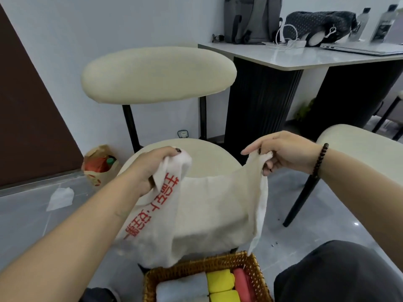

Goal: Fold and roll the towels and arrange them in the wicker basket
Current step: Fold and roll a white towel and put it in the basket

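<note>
A white towel point(209, 216) with red printed characters hangs spread between both hands above the cream chair seat point(209, 158). My left hand point(152, 168) grips its upper left corner, the fabric bunched in the fist. My right hand point(281, 151) pinches the upper right corner. Below, at the bottom edge, stands the wicker basket point(196, 268). Inside it lie a rolled white towel point(183, 287), yellow rolled towels point(221, 280) and a red one point(243, 282).
The cream chair's backrest point(159, 75) rises behind the towel. A second chair point(357, 142) stands at right, a table point(305, 55) with bags and bottles behind. A paper bag point(99, 166) and a white wrapper point(61, 198) lie on the floor at left. My dark-clothed knee point(340, 273) is lower right.
</note>
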### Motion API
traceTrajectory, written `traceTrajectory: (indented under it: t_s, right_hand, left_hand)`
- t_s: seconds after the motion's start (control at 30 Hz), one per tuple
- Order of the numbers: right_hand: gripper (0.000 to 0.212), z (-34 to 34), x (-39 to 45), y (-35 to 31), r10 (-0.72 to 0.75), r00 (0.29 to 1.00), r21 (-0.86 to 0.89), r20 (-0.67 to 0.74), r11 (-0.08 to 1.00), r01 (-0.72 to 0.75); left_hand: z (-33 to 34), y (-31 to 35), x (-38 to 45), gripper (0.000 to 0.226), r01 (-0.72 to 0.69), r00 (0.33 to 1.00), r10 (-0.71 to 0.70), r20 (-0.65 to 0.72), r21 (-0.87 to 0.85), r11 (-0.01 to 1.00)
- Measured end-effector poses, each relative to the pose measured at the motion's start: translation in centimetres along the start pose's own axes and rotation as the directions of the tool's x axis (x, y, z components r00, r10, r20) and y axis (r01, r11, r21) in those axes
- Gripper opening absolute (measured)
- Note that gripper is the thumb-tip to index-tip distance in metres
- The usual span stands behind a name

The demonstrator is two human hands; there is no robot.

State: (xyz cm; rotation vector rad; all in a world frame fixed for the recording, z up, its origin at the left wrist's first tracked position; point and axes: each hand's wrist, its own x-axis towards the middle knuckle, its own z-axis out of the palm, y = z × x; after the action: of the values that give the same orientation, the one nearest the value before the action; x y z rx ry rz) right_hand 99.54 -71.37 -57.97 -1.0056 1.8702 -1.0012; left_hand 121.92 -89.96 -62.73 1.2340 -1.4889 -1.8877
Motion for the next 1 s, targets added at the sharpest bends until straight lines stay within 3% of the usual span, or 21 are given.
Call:
traceTrajectory:
  t_s: [0.1, 0.2, 0.27, 0.43, 0.5, 0.57, 0.63, 0.77, 0.87, 1.0]
  right_hand:
    - [0.036, 1.5, -1.2, -1.2, -0.091, 0.987, 0.003, 0.129, 0.996, 0.092]
    - [0.026, 2.6, -2.3, -2.1, -0.108, 0.931, 0.049, 0.348, 0.994, 0.097]
    - [0.026, 3.1, -2.6, -2.2, -0.128, 0.904, -0.050, 0.408, 0.985, 0.163]
    - [0.010, 4.6, -3.6, -2.4, -0.193, 0.937, -0.386, 0.289, 0.872, 0.299]
    - [0.014, 4.8, -3.8, -2.4, -0.327, 0.924, -0.471, 0.198, 0.795, 0.382]
    - [0.011, 4.7, -3.7, -2.1, -0.516, 0.853, -0.494, 0.079, 0.722, 0.483]
    - [0.013, 4.4, -3.7, -1.9, -0.600, 0.799, -0.396, 0.046, 0.723, 0.566]
    - [0.021, 4.9, -3.7, -1.5, -0.552, 0.817, 0.039, 0.166, 0.832, 0.554]
    - [0.021, 6.2, -3.1, -1.1, -0.570, 0.817, 0.023, 0.090, 0.821, 0.570]
    - [0.009, 7.1, -2.7, -0.8, -0.557, 0.825, 0.068, -0.094, 0.823, 0.564]
  left_hand:
    - [1.5, 0.0, -0.6, 0.008, 0.027, 0.997, -0.019, 0.075, -0.113, 0.993]
    - [2.6, -0.4, -1.4, 0.018, 0.026, 0.991, -0.010, 0.132, -0.125, 0.992]
    - [3.2, -0.8, -1.9, 0.023, -0.021, 0.982, 0.034, 0.186, -0.072, 0.997]
    - [4.5, -1.7, -3.7, 0.023, -0.121, 0.922, 0.132, 0.364, -0.052, 0.991]
    - [4.9, -2.1, -4.3, 0.024, -0.150, 0.899, 0.171, 0.403, -0.084, 0.985]
    - [5.2, -2.3, -4.7, 0.028, -0.188, 0.893, 0.230, 0.387, -0.142, 0.972]
    - [5.4, -2.2, -4.7, 0.037, -0.214, 0.893, 0.280, 0.353, -0.215, 0.953]
    - [5.8, -1.9, -4.8, 0.037, -0.228, 0.891, 0.317, 0.323, -0.285, 0.931]
    - [6.2, -2.1, -5.1, 0.015, -0.226, 0.864, 0.328, 0.382, -0.288, 0.931]
    - [5.9, -2.4, -5.5, 0.027, -0.148, 0.831, 0.338, 0.442, -0.409, 0.900]
